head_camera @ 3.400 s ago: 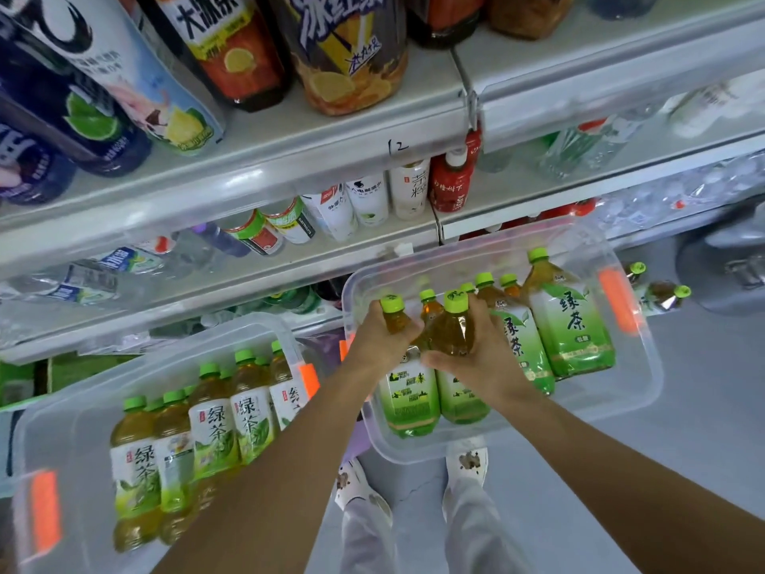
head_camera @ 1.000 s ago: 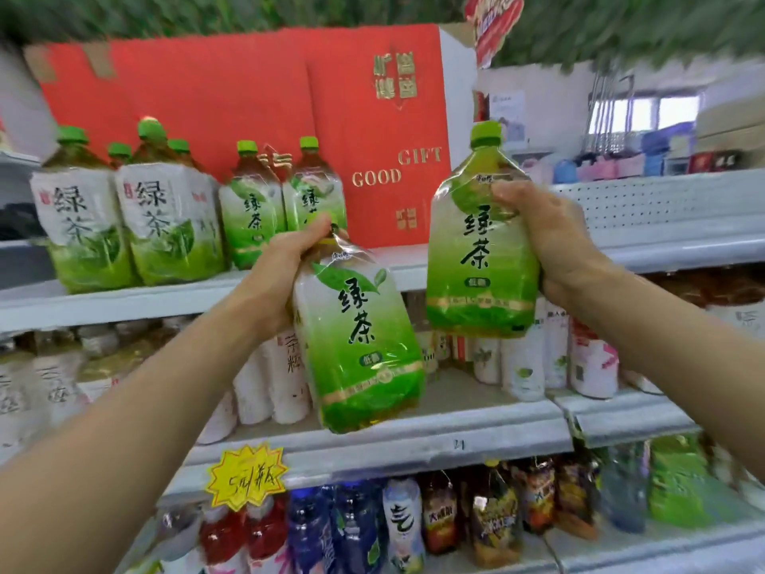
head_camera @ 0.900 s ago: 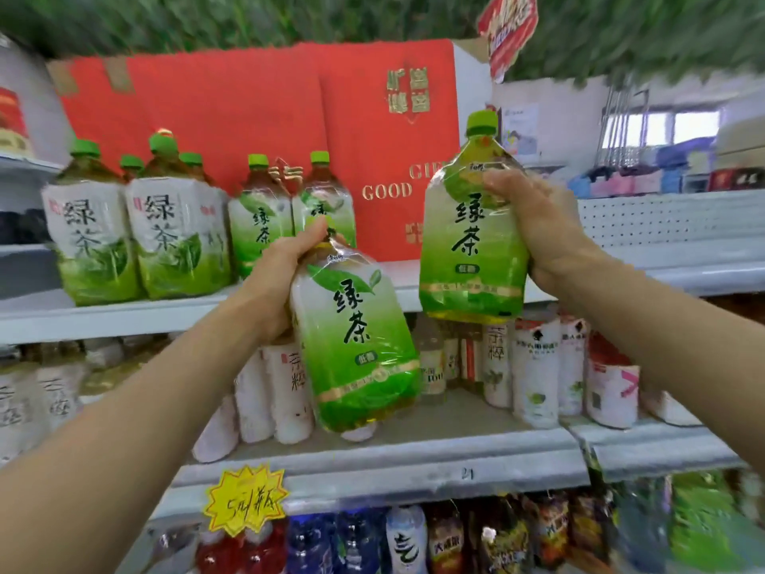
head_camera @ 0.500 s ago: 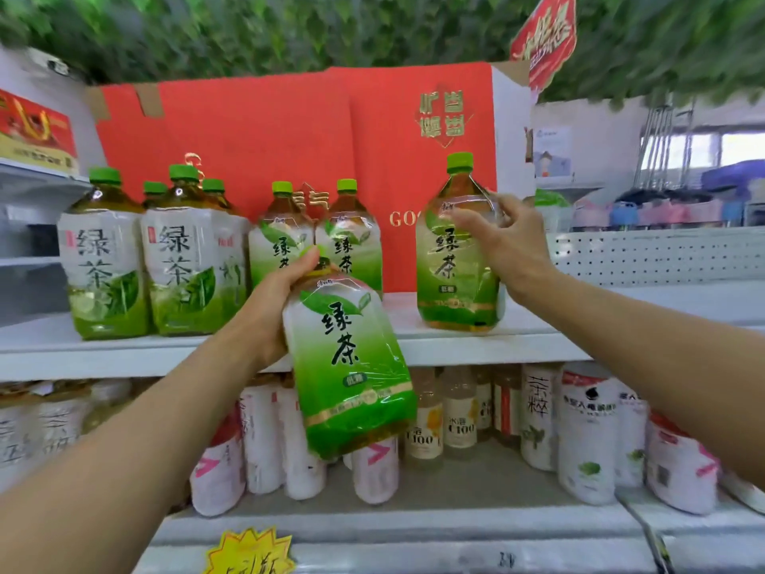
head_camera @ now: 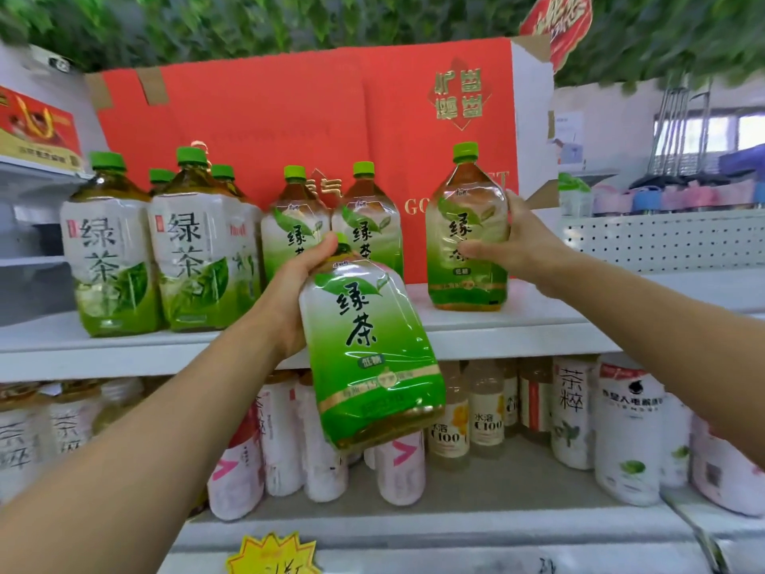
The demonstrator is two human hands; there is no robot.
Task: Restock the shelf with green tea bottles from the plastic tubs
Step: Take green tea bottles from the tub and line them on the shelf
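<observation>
Since a second ago the right hand (head_camera: 521, 246) has lowered its green tea bottle (head_camera: 467, 242) from mid-air onto the top shelf (head_camera: 538, 325), where it stands upright, fingers curled round its shoulder. The left hand (head_camera: 289, 300) grips the second bottle (head_camera: 368, 358) at the neck, tilted, base hanging below the shelf's front edge. Its slot seems up and back, between the placed bottle and the standing pair (head_camera: 364, 225). A red carton (head_camera: 289, 118) backs the row.
</observation>
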